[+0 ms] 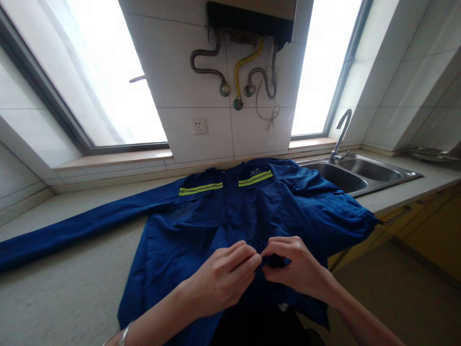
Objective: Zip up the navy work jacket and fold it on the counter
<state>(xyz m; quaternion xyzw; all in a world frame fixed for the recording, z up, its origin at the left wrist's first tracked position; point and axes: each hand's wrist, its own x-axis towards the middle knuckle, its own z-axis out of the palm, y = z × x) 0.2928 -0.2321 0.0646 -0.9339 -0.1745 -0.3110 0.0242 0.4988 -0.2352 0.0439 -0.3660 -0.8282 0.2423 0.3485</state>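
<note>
A dark blue work jacket (194, 218) with yellow-green reflective strips across the chest lies spread, front up, on the counter. Its left-hand sleeve stretches far out along the counter, while the other sleeve bunches near the sink. At the jacket's lower front, my left hand (230, 274) is closed, fingertips pinching the front edge of the cloth. My right hand (291, 262) pinches the same edge from the other side, thumb and forefinger curled. The fingertips of both hands nearly meet. Whatever small fastening may be between them is hidden.
A steel double sink (382, 168) with a tap (340, 137) is set into the counter (72, 293) at right. Hoses (237, 72) hang from a wall unit above a socket (199, 126). The counter's front edge runs past yellow cabinets (414, 226).
</note>
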